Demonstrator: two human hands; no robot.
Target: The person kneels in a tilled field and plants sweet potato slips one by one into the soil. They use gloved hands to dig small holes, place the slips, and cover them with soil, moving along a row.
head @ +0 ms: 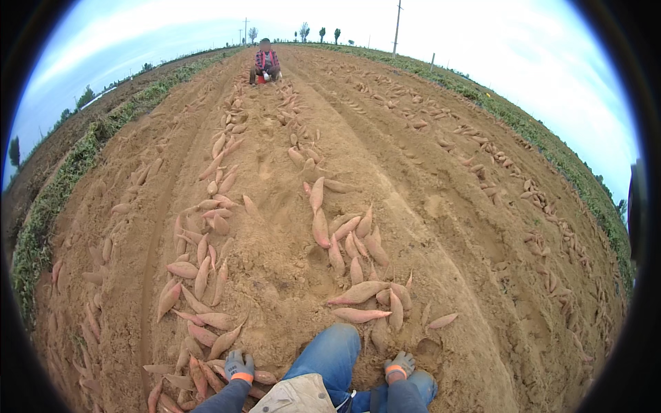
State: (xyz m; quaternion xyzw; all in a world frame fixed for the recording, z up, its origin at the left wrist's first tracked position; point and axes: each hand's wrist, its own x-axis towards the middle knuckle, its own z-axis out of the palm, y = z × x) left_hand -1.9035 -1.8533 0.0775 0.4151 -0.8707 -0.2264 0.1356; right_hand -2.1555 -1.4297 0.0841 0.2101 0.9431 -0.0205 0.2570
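Note:
My left hand (239, 365), in a grey glove with an orange cuff, rests palm down on the heap of sweet potatoes (199, 374) at the lower left. Whether its fingers grip one is hidden. Beside my bent knee in blue jeans, my right hand (400, 364), gloved alike, is low over the soil; its fingertips point forward and its palm is hidden. Just ahead of it lie more sweet potatoes (361, 315), pinkish and dusted with soil. Two loose rows of them run away from me over the sandy ground.
Another person (266, 64) in a plaid top and white gloves sits low at the far end of the rows. Further sweet potato rows (480, 139) lie to the right and left. Green vines (67, 191) border the field; a utility pole (397, 28) stands beyond.

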